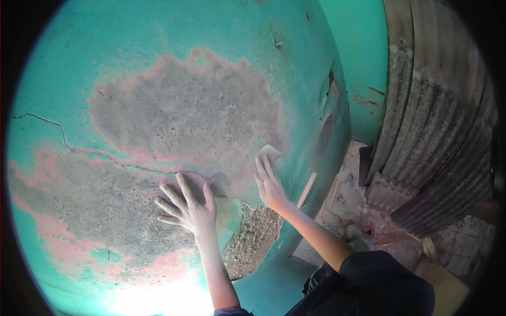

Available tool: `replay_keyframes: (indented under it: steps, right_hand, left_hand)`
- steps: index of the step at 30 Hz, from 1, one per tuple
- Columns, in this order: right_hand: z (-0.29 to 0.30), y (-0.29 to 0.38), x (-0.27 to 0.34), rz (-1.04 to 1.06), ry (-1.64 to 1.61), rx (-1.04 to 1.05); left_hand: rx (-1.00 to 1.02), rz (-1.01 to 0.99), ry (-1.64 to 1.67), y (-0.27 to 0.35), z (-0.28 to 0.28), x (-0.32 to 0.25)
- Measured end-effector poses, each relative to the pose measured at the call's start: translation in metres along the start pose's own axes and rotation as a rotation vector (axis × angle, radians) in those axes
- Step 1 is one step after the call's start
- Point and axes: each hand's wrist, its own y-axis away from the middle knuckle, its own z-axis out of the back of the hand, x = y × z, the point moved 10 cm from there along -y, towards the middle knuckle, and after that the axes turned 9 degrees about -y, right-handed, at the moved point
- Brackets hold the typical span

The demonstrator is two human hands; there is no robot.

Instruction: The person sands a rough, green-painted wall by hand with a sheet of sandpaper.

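Observation:
A wall with turquoise paint fills most of the view, its paint worn through to pink and to a large grey plaster patch. My left hand lies against the grey plaster with its fingers spread and nothing in it, its fingertips close to a long crack. To its right, my right hand presses a pale sheet, seemingly sandpaper, against the wall; its fingers are almost straight over the sheet. Below and between the forearms, a broken area shows rough masonry. Pale dust covers both hands.
A light narrow strip is by the wall right of my right hand. Cracked, peeling paint lies farther right. Grey corrugated sheets lean at the right, above a floor with debris. A nail-like piece sticks out of the wall.

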Motion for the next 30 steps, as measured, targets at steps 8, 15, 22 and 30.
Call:
replay_keyframes:
  steps: [8,15,22,30]
  right_hand:
    - [-0.023,0.036,-0.025,-0.129,0.048,0.033]
    - [-0.018,0.035,-0.018,-0.085,-0.1,-0.037]
    - [-0.003,0.001,0.023,0.064,-0.024,-0.098]
    - [-0.012,-0.011,0.047,0.06,0.066,-0.034]
  left_hand:
    - [0.143,-0.018,0.026,0.039,-0.019,-0.019]
    - [0.218,-0.043,0.028,0.055,-0.028,-0.027]
    - [0.245,-0.033,0.066,0.054,-0.03,-0.031]
    - [0.346,0.044,0.155,0.054,-0.038,-0.041]
